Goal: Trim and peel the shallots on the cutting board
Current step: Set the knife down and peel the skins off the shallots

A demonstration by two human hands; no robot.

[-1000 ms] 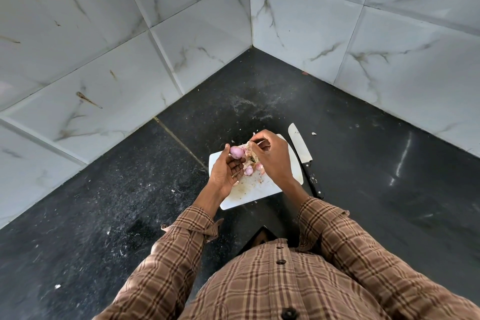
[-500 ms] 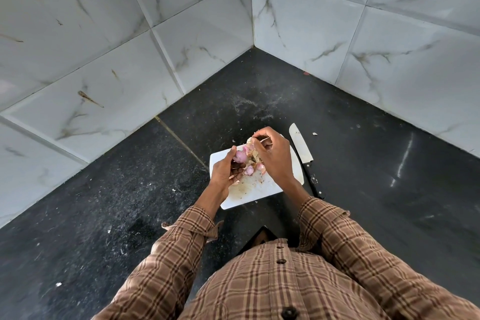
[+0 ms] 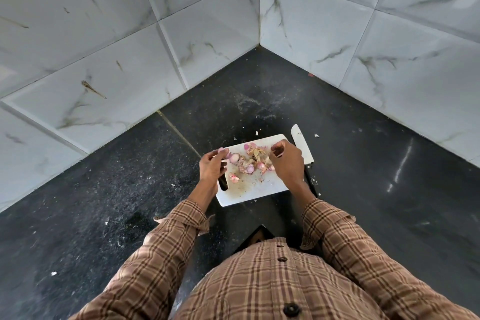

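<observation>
On a dark counter in a tiled corner, the cutting board [image 3: 249, 191] holds peeled shallots [image 3: 249, 163] among skins. Left hand [image 3: 211, 167] loosely curled, right hand [image 3: 287, 161] pinching (skin, probably); knife [image 3: 301, 144] beside. Mostly done, I judge.

The right hand [image 3: 287, 163] hides its fingertips' contents; the knife [image 3: 301, 145] handle sits behind the wrist.

No text, label, brand, number or sign can be read anywhere: the cutting board [image 3: 257, 191], the knife [image 3: 301, 144] blade beside it, the tiled walls, the dark surface [image 3: 104, 215] and the checked shirt all show only plain faces.
</observation>
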